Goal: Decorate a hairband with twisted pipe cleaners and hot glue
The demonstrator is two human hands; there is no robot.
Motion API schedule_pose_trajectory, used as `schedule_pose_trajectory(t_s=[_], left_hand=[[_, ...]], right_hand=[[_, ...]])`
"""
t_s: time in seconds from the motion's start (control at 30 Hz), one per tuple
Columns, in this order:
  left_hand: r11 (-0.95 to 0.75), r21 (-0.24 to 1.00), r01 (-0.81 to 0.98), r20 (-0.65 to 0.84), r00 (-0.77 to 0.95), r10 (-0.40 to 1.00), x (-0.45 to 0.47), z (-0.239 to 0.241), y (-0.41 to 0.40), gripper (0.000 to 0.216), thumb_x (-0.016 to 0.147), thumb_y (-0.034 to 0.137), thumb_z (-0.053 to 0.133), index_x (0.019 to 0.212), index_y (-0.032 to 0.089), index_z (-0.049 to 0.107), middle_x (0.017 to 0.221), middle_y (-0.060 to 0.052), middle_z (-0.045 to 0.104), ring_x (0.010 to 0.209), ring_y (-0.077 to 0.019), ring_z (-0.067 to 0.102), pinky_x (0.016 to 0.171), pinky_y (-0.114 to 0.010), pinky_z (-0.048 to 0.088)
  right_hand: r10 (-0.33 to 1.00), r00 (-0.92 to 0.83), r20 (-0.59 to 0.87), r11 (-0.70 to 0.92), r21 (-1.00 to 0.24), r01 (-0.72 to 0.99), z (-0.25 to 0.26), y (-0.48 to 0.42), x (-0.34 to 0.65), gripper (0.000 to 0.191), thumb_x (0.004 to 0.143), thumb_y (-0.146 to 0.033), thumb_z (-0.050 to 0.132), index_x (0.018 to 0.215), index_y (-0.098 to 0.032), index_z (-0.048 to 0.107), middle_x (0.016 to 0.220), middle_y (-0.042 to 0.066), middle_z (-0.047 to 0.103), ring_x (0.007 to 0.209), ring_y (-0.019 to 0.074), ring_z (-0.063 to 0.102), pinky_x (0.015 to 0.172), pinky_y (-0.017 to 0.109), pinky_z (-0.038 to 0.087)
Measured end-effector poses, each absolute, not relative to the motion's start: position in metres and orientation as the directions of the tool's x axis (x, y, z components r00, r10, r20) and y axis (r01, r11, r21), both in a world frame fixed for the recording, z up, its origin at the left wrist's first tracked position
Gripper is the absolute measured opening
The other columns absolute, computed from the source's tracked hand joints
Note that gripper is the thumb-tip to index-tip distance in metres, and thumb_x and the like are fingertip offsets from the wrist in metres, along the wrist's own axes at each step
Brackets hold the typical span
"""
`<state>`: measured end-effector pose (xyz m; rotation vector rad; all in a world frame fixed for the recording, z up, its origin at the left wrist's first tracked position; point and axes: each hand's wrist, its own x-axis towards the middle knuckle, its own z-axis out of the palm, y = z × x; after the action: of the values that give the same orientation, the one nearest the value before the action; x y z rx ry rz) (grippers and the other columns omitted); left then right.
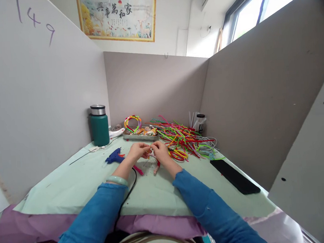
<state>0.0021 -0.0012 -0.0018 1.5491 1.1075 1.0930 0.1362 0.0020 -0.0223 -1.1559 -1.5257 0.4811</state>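
My left hand and my right hand meet over the middle of the pale green table cover, fingers pinched together on a small piece between them that is too small to name. A jade bangle sits on my left wrist. A blue glue gun lies just left of my left hand, its black cord running back toward me. Pink-handled pliers and a pink stick lie on the cover under my hands.
A heap of coloured pipe cleaners spreads to the right of my hands. Behind it are a metal tray with bits, a green flask at left and a black phone at right. Grey partition walls enclose the desk.
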Motion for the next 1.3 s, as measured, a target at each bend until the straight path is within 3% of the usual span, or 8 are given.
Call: schedule_pose_trajectory(t_s=[0.2, 0.33, 0.47, 0.73, 0.87, 1.0, 1.17, 1.3], left_hand=[[-0.301, 0.832, 0.465, 0.237, 0.191, 0.952, 0.001, 0.0, -0.001, 0.014, 0.075, 0.025, 0.054, 0.073, 0.013, 0.062, 0.047, 0.001, 0.057, 0.043, -0.0095, 0.052, 0.049, -0.021, 0.041], [-0.405, 0.528, 0.746, 0.376, 0.221, 0.9, -0.001, 0.0, -0.003, 0.018, 0.076, 0.025, 0.052, 0.077, 0.017, 0.068, 0.062, -0.002, 0.066, 0.057, -0.0122, 0.057, 0.057, -0.022, 0.039], [-0.402, 0.314, 0.86, 0.428, 0.249, 0.869, -0.002, -0.004, -0.002, 0.022, 0.077, 0.027, 0.05, 0.084, 0.021, 0.07, 0.081, -0.006, 0.07, 0.075, -0.0175, 0.061, 0.063, -0.024, 0.039], [-0.401, 0.279, 0.873, 0.407, 0.27, 0.873, -0.003, -0.004, -0.002, 0.024, 0.079, 0.028, 0.049, 0.089, 0.024, 0.071, 0.087, -0.005, 0.071, 0.08, -0.0179, 0.062, 0.067, -0.024, 0.04], [-0.417, 0.319, 0.851, 0.406, 0.274, 0.871, -0.005, -0.002, -0.001, 0.024, 0.077, 0.024, 0.05, 0.088, 0.024, 0.071, 0.087, -0.004, 0.071, 0.08, -0.0172, 0.061, 0.067, -0.024, 0.04], [-0.449, 0.396, 0.801, 0.438, 0.265, 0.859, -0.007, -0.001, 0.001, 0.02, 0.075, 0.025, 0.053, 0.082, 0.021, 0.071, 0.081, -0.005, 0.071, 0.076, -0.0168, 0.062, 0.068, -0.024, 0.042], [-0.318, 0.828, 0.461, 0.252, 0.201, 0.947, -0.001, -0.001, 0.001, 0.015, 0.073, 0.027, 0.056, 0.076, 0.015, 0.064, 0.058, -0.002, 0.064, 0.052, -0.0116, 0.058, 0.056, -0.023, 0.046], [-0.241, 0.939, 0.245, 0.193, 0.205, 0.959, 0.001, -0.002, -0.001, 0.018, 0.071, 0.028, 0.059, 0.078, 0.012, 0.059, 0.059, -0.003, 0.063, 0.05, -0.0111, 0.057, 0.053, -0.023, 0.047]], right_hand=[[0.835, 0.008, 0.551, 0.462, -0.709, 0.532, -0.022, -0.002, 0.137, 0.014, 0.079, -0.025, 0.05, 0.077, -0.017, 0.061, 0.073, 0.0, 0.063, 0.067, 0.0136, 0.054, 0.062, 0.024, 0.038], [0.764, -0.146, 0.628, 0.504, -0.44, 0.743, -0.019, -0.011, 0.142, 0.016, 0.084, -0.023, 0.048, 0.088, -0.02, 0.063, 0.09, 0.003, 0.064, 0.079, 0.0148, 0.057, 0.069, 0.025, 0.038], [0.759, -0.268, 0.593, 0.458, -0.193, 0.868, -0.015, -0.018, 0.144, 0.019, 0.088, -0.027, 0.045, 0.095, -0.022, 0.062, 0.098, 0.004, 0.062, 0.082, 0.0158, 0.057, 0.068, 0.026, 0.037], [0.803, -0.306, 0.51, 0.367, -0.02, 0.93, -0.014, -0.018, 0.144, 0.022, 0.091, -0.027, 0.038, 0.097, -0.02, 0.058, 0.098, 0.007, 0.06, 0.078, 0.0169, 0.056, 0.067, 0.028, 0.038], [0.813, -0.292, 0.504, 0.37, -0.058, 0.927, -0.016, -0.017, 0.145, 0.02, 0.089, -0.025, 0.041, 0.097, -0.019, 0.058, 0.098, 0.008, 0.06, 0.079, 0.0178, 0.056, 0.068, 0.029, 0.038], [0.799, -0.238, 0.551, 0.415, -0.221, 0.883, -0.017, -0.013, 0.145, 0.016, 0.086, -0.023, 0.046, 0.093, -0.018, 0.06, 0.095, 0.008, 0.061, 0.081, 0.0174, 0.055, 0.069, 0.027, 0.037], [0.815, -0.04, 0.577, 0.45, -0.589, 0.671, -0.018, -0.005, 0.141, 0.011, 0.08, -0.019, 0.049, 0.077, -0.017, 0.06, 0.076, 0.003, 0.061, 0.071, 0.0143, 0.053, 0.063, 0.024, 0.038], [0.864, 0.056, 0.5, 0.426, -0.785, 0.449, -0.021, 0.001, 0.137, 0.011, 0.076, -0.021, 0.05, 0.074, -0.016, 0.06, 0.067, -0.001, 0.059, 0.06, 0.0121, 0.051, 0.056, 0.022, 0.038]])
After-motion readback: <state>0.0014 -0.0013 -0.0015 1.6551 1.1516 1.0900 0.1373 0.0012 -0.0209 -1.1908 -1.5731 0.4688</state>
